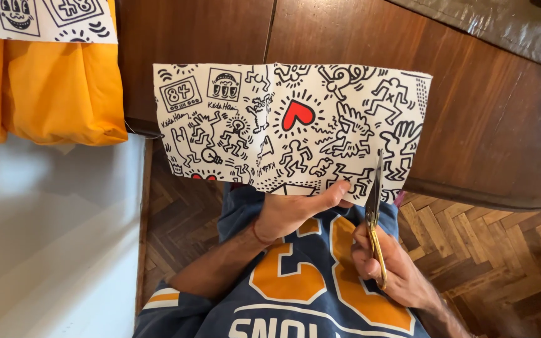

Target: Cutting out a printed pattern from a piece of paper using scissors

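Observation:
My left hand (295,211) pinches the lower edge of a white paper sheet (283,125) covered in black cartoon drawings with a red heart, holding it up flat over the table edge. My right hand (386,266) grips gold-handled scissors (374,213), whose blades point upward and bite into the sheet's bottom edge near its right side. Below both hands shows my blue jersey with orange numerals (302,288).
A dark wooden table (483,106) spans the top and right. An orange cloth (51,87) with a matching printed sheet (39,19) hangs at top left. A white surface (45,250) fills the left; herringbone parquet floor (483,250) lies below.

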